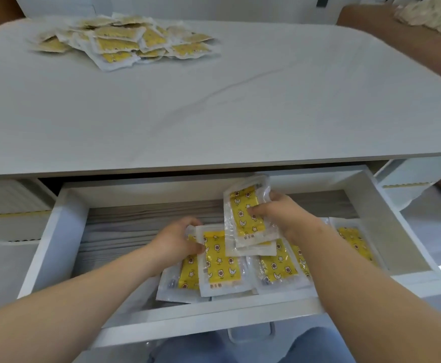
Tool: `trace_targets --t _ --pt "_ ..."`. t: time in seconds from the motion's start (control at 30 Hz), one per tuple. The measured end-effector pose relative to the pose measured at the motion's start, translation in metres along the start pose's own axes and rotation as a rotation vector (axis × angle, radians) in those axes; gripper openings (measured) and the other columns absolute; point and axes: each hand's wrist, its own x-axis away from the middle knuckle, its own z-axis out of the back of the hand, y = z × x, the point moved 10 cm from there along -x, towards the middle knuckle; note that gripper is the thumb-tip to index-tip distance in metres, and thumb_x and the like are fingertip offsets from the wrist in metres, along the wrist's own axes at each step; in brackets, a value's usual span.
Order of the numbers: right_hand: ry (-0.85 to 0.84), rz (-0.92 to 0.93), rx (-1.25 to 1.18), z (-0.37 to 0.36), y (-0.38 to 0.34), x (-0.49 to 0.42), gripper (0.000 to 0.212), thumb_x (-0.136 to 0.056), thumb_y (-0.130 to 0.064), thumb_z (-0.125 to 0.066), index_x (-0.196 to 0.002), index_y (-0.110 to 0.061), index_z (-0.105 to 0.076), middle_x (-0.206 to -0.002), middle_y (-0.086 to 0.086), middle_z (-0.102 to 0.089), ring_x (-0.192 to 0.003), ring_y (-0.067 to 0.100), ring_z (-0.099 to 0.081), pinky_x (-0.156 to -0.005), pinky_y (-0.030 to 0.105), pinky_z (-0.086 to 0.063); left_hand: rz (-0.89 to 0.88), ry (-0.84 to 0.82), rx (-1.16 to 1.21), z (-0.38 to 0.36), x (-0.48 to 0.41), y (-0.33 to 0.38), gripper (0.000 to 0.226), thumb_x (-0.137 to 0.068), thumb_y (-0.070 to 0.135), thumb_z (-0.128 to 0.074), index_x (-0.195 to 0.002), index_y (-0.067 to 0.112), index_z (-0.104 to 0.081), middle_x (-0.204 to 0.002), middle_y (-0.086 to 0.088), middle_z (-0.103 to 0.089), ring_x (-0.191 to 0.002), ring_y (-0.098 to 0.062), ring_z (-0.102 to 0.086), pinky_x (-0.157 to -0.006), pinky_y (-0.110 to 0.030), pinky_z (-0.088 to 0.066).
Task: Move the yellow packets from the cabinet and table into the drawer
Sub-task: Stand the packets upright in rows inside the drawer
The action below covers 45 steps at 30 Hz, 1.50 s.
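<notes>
l hand [174, 239] pinches the lower packet [220, 265] near-mid in the drawer [64, 231]; r hand [282, 216] grips the upper packet [240, 224], tilted just above. lay it flat beside the rest, edges lined up, no crumpling. pile of packets [125, 40] sits far left on table [240, 100]

Yellow packets, clear sealed edges, little star and egg prints. A few drawer packets [274, 268] lie flat and overlapping, near right in the open white drawer [64, 231]. The right hand [274, 213] pinches a tilted packet [245, 216] above them, and the left hand [177, 237] grips a flat packet [220, 260] by its far-left corner. A loose pile of packets [125, 40] sits far left on the white table [240, 100].
</notes>
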Motion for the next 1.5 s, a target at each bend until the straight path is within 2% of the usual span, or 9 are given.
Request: trace_targets --t 0.2,0.37,0.5,0.67,0.83,0.97,1.17,1.33,1.5 --pt "-0.068 0.007 0.094 -0.013 -0.002 -0.003 0.055 -0.081 -0.012 -0.07 -0.132 -0.011 -0.049 -0.125 0.01 -0.061 -0.11 0.028 -0.058 -0.098 0.042 -0.046 0.034 0.032 -0.218 0.017 -0.008 -0.006 0.014 -0.092 0.03 -0.057 -0.104 0.026 -0.052 -0.106 0.0 -0.058 -0.09 -0.017 -0.055 -0.062 -0.023 -0.041" --pt "-0.102 0.037 0.081 -0.015 -0.005 -0.006 0.03 -0.087 -0.014 -0.065 -0.116 -0.014 -0.057 -0.093 -0.001 -0.067 -0.081 0.012 -0.062 -0.064 0.024 -0.046 0.08 0.138 -0.021 0.037 -0.014 -0.017 0.014 -0.089 0.005 -0.057 -0.09 0.019 -0.057 -0.104 -0.005 -0.059 -0.085 -0.018 -0.056 -0.065 -0.025 -0.047" --pt "-0.099 0.016 0.163 -0.019 0.0 -0.007 0.028 -0.086 -0.015 -0.066 -0.113 -0.015 -0.06 -0.103 0.005 -0.069 -0.096 0.022 -0.064 -0.092 0.038 -0.049 0.036 0.083 -0.169 0.027 -0.017 -0.015 0.014 -0.09 0.01 -0.056 -0.095 0.022 -0.056 -0.114 -0.003 -0.06 -0.098 -0.021 -0.058 -0.082 -0.032 -0.05" --pt "-0.093 0.011 0.186 -0.02 0.001 -0.008 0.027 -0.086 -0.016 -0.067 -0.113 -0.016 -0.061 -0.105 0.005 -0.069 -0.102 0.025 -0.063 -0.099 0.043 -0.046 -0.041 0.01 -0.249 0.007 -0.015 -0.004 0.031 -0.088 0.034 -0.061 -0.117 0.022 -0.056 -0.112 0.005 -0.057 -0.096 -0.012 -0.054 -0.08 -0.025 -0.044" --pt "-0.108 0.005 0.155 -0.023 0.001 -0.009 0.022 -0.086 -0.015 -0.066 -0.107 -0.019 -0.06 -0.106 0.005 -0.069 -0.098 0.024 -0.065 -0.098 0.043 -0.047 -0.012 0.039 -0.159 0.015 -0.013 -0.006 0.01 -0.087 0.024 -0.065 -0.097 0.02 -0.064 -0.099 0.001 -0.063 -0.095 -0.018 -0.06 -0.084 -0.031 -0.05" --pt "-0.086 0.004 0.09 -0.021 -0.001 -0.013 0.043 -0.081 -0.018 -0.071 -0.122 -0.015 -0.057 -0.112 0.008 -0.068 -0.101 0.027 -0.065 -0.096 0.045 -0.049 -0.008 0.117 -0.053 0.06 -0.011 -0.001 0.008 -0.084 0.016 -0.068 -0.08 0.02 -0.063 -0.084 -0.002 -0.065 -0.079 -0.017 -0.061 -0.074 -0.027 -0.048" --pt "-0.092 0.012 -0.015 -0.018 -0.001 -0.015 0.014 -0.086 -0.009 -0.066 -0.092 -0.019 -0.059 -0.097 0.009 -0.071 -0.082 0.023 -0.067 -0.079 0.036 -0.055 0.078 0.007 -0.302 0.061 -0.009 -0.021 0.008 -0.084 0.021 -0.067 -0.09 0.019 -0.062 -0.09 -0.001 -0.064 -0.082 -0.015 -0.059 -0.062 -0.022 -0.044" --pt "-0.083 0.009 -0.023 -0.018 -0.002 -0.013 0.015 -0.085 -0.008 -0.066 -0.094 -0.018 -0.058 -0.097 0.011 -0.071 -0.083 0.025 -0.068 -0.079 0.037 -0.055 0.042 -0.009 -0.271 0.031 -0.015 -0.02 0.025 -0.09 0.019 -0.06 -0.115 0.018 -0.06 -0.105 0.001 -0.058 -0.093 -0.014 -0.054 -0.078 -0.025 -0.043" --pt "-0.062 0.011 -0.041 -0.016 -0.004 -0.012 0.022 -0.085 -0.011 -0.067 -0.102 -0.017 -0.055 -0.094 0.007 -0.068 -0.087 0.024 -0.066 -0.081 0.038 -0.054 0.011 0.009 -0.107 0.01 -0.017 -0.017 0.017 -0.089 0.009 -0.058 -0.094 0.026 -0.057 -0.111 -0.003 -0.06 -0.099 -0.019 -0.058 -0.086 -0.031 -0.051"
